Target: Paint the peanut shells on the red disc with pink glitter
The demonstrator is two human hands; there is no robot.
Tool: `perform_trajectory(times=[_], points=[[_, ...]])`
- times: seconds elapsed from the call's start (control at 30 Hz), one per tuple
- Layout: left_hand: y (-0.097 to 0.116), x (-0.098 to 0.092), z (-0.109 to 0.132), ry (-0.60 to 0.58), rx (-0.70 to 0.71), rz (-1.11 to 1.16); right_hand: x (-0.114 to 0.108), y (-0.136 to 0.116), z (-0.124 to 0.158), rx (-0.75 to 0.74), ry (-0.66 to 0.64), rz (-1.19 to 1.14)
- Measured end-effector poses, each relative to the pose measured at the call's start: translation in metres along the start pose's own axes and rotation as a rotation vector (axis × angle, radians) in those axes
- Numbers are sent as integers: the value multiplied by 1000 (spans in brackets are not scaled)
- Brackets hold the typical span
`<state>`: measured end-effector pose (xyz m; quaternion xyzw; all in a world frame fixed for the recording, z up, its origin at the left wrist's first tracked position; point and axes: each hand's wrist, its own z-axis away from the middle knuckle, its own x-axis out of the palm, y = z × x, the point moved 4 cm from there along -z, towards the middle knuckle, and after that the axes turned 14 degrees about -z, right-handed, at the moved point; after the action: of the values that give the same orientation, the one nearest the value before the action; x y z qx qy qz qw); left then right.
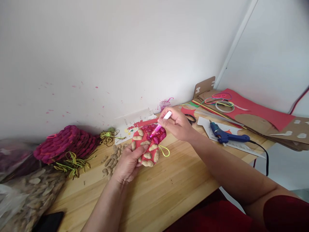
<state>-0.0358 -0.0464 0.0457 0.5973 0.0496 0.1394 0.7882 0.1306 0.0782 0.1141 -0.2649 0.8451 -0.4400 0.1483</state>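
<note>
My left hand (130, 161) grips the lower left edge of a red disc (150, 149) with peanuts in their shells stuck on it, thumb on top. The upper part's peanuts (159, 136) are coloured shiny magenta; the lower ones are plain tan. A yellow-green cord loop (164, 150) sticks out at the disc's right side. My right hand (177, 124) is closed round a pink pen-like tube with a white end (167, 115). Its tip points down at the disc, by the border of magenta and plain peanuts. Whether the tip touches cannot be made out.
Loose peanuts (113, 161) lie left of my hand, beyond them stacked magenta discs (69, 145) and a bag of peanuts (41, 193). At right are a blue glue gun (228, 135), black-handled scissors (191, 119), coloured cords (222, 101) and red card (258, 108). A wall (120, 64) stands behind.
</note>
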Motion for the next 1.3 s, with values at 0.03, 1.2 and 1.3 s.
perform_trajectory(times=[0.03, 1.2, 1.3], points=[[0, 0, 0, 0, -2, 2, -1, 0, 0, -15, 17, 15], [-9, -4, -7, 35, 121, -114, 8, -15, 4, -126, -23, 175], [-9, -4, -7, 46, 114, -76, 7, -18, 4, -193, 38, 234]])
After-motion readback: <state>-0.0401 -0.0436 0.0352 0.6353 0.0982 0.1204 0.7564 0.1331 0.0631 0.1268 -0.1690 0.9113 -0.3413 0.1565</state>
